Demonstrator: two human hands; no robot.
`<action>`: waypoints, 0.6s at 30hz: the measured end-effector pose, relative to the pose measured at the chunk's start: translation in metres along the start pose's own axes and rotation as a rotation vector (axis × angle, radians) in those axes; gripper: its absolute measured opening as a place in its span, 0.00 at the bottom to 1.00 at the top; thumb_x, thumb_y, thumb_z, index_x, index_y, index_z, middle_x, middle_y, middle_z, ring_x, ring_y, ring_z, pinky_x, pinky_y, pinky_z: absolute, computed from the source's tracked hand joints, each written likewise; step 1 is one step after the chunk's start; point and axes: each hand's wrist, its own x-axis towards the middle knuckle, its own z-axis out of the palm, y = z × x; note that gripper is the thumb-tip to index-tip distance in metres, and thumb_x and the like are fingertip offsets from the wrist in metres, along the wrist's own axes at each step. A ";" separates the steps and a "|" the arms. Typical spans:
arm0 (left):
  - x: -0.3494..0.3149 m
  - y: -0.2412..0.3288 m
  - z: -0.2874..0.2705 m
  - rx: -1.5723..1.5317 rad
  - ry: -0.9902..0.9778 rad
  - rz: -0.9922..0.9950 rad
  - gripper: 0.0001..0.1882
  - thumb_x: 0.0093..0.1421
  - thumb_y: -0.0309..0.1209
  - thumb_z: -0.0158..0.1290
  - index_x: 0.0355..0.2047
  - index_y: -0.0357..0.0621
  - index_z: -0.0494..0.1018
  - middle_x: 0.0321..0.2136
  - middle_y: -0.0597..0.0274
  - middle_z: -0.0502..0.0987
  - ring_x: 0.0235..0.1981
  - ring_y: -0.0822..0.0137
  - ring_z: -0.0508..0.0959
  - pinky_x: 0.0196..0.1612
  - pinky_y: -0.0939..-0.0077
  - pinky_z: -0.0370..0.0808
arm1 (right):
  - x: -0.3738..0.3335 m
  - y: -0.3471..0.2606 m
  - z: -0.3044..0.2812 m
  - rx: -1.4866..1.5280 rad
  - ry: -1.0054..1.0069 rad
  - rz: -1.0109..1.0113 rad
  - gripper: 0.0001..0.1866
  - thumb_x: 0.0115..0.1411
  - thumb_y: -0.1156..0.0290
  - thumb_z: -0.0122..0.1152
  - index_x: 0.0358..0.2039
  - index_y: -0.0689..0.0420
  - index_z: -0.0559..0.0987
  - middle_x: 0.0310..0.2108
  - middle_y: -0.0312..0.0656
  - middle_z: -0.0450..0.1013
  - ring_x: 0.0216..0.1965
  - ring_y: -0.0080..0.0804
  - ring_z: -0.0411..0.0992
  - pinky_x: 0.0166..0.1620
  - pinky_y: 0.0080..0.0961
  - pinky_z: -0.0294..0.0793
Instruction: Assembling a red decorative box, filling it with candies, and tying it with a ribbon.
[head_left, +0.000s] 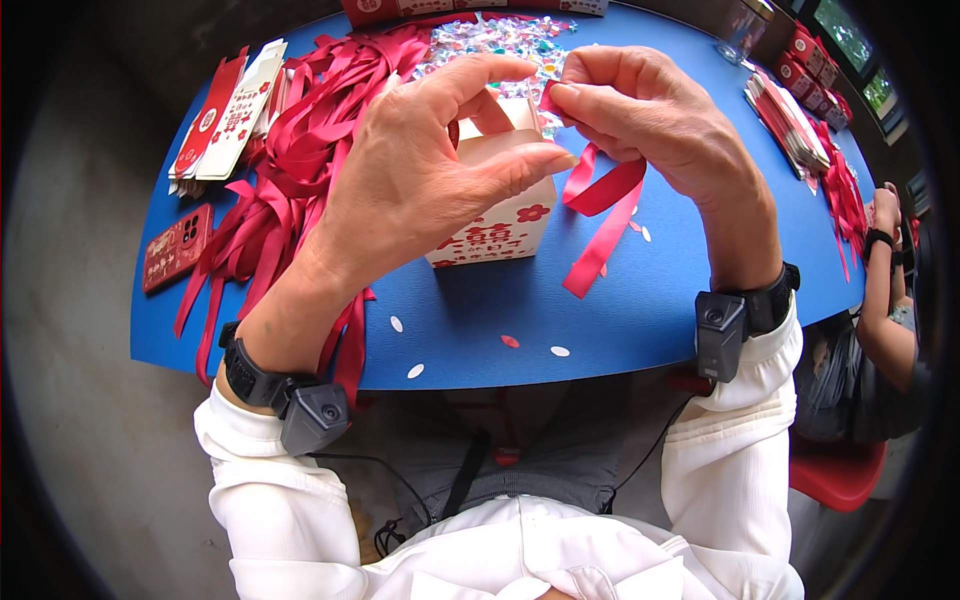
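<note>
A small white paper box (500, 232) with red printing stands upright on the blue table in front of me. Over its top left side is my left hand (425, 165), thumb and index finger spread wide apart. Whether its other fingers touch the box is hidden. Above the box's right side, my right hand (655, 115) pinches one end of a red ribbon (612, 192) between thumb and fingers. The ribbon's loose length hangs in a loop beside the box, its tail reaching down towards the tabletop.
Left of the box lies a heap of red ribbons (300, 150), beside flat box blanks (235, 115) and a red phone (178, 247). Wrapped candies (500, 45) spread behind. At far right are more flat boxes (787, 120), a jar (745, 28) and another person's arm (885, 290).
</note>
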 end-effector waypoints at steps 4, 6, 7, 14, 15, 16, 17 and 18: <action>-0.001 0.001 -0.002 -0.006 -0.005 -0.007 0.28 0.56 0.35 0.66 0.56 0.43 0.71 0.33 0.61 0.82 0.38 0.72 0.83 0.42 0.77 0.80 | 0.001 -0.003 -0.001 -0.046 0.003 -0.012 0.17 0.60 0.54 0.64 0.27 0.57 0.81 0.18 0.33 0.69 0.22 0.17 0.67 0.25 0.16 0.62; 0.000 0.001 -0.002 -0.013 -0.002 -0.004 0.28 0.57 0.34 0.66 0.56 0.43 0.71 0.33 0.61 0.82 0.38 0.71 0.83 0.42 0.78 0.80 | -0.001 -0.003 0.004 -0.028 0.003 -0.029 0.16 0.63 0.55 0.62 0.29 0.55 0.79 0.18 0.27 0.65 0.20 0.11 0.60 0.22 0.12 0.54; 0.000 0.001 -0.001 -0.011 -0.002 0.001 0.28 0.57 0.34 0.66 0.56 0.43 0.71 0.33 0.61 0.82 0.38 0.71 0.83 0.42 0.77 0.80 | -0.001 -0.001 0.007 -0.017 0.003 -0.036 0.15 0.64 0.55 0.62 0.30 0.54 0.77 0.18 0.24 0.63 0.19 0.07 0.57 0.20 0.10 0.50; 0.000 -0.001 0.000 -0.016 -0.002 -0.001 0.29 0.56 0.34 0.67 0.56 0.43 0.71 0.34 0.60 0.82 0.38 0.71 0.83 0.43 0.77 0.80 | 0.001 0.004 0.010 -0.020 0.015 -0.018 0.16 0.64 0.54 0.62 0.31 0.55 0.78 0.18 0.25 0.64 0.18 0.07 0.57 0.19 0.09 0.50; 0.001 -0.001 0.000 -0.021 0.000 -0.005 0.29 0.55 0.34 0.67 0.56 0.43 0.71 0.34 0.60 0.82 0.38 0.70 0.83 0.43 0.77 0.80 | 0.001 0.005 0.010 -0.006 0.013 -0.014 0.16 0.64 0.53 0.62 0.31 0.55 0.78 0.18 0.25 0.64 0.18 0.07 0.57 0.19 0.09 0.50; 0.000 -0.002 -0.001 -0.008 -0.004 0.012 0.28 0.57 0.34 0.66 0.56 0.42 0.71 0.34 0.60 0.82 0.38 0.71 0.83 0.43 0.78 0.80 | 0.001 0.005 0.011 0.008 0.011 -0.012 0.17 0.64 0.53 0.61 0.31 0.55 0.78 0.18 0.25 0.64 0.18 0.07 0.57 0.19 0.09 0.50; 0.000 -0.002 -0.001 0.006 -0.007 0.029 0.27 0.58 0.35 0.65 0.56 0.41 0.71 0.34 0.60 0.82 0.38 0.71 0.83 0.42 0.78 0.80 | 0.001 0.004 0.011 0.013 -0.001 -0.007 0.17 0.65 0.53 0.61 0.31 0.55 0.78 0.18 0.24 0.63 0.18 0.07 0.57 0.19 0.09 0.49; 0.000 -0.002 -0.001 0.020 -0.011 0.046 0.26 0.60 0.35 0.63 0.55 0.41 0.71 0.34 0.60 0.82 0.39 0.71 0.82 0.42 0.79 0.80 | 0.001 0.003 0.010 0.017 -0.013 -0.003 0.17 0.65 0.53 0.61 0.32 0.55 0.78 0.18 0.24 0.63 0.18 0.07 0.57 0.19 0.09 0.49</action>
